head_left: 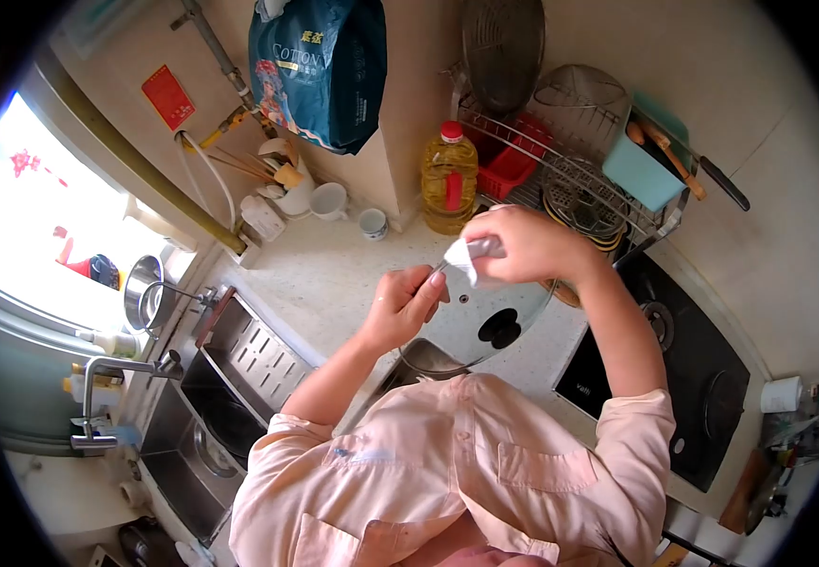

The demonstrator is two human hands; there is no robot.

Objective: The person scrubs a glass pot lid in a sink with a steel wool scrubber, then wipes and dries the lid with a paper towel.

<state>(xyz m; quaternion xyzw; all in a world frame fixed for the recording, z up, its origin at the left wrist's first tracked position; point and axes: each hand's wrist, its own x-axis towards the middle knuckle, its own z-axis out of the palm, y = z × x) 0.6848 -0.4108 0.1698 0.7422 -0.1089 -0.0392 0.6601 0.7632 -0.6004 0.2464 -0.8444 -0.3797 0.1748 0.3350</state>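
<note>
In front of my chest is a clear glass pot lid (461, 326) with a metal rim and a black knob (499, 328). My left hand (402, 307) pinches the lid's rim on its left side, thumb on top. At the far edge of the lid, my right hand (532, 248) grips a crumpled white cloth or paper towel (471, 257), which presses against the rim close to my left fingertips. The fingers of my right hand are partly hidden behind the cloth.
An oil bottle (449, 180) with a red cap stands beyond my hands, beside a wire dish rack (570, 142). Small cups (373, 224) sit on the counter. At left is the sink (183, 482) with a faucet (98, 397); at right, a black gas stove (683, 378).
</note>
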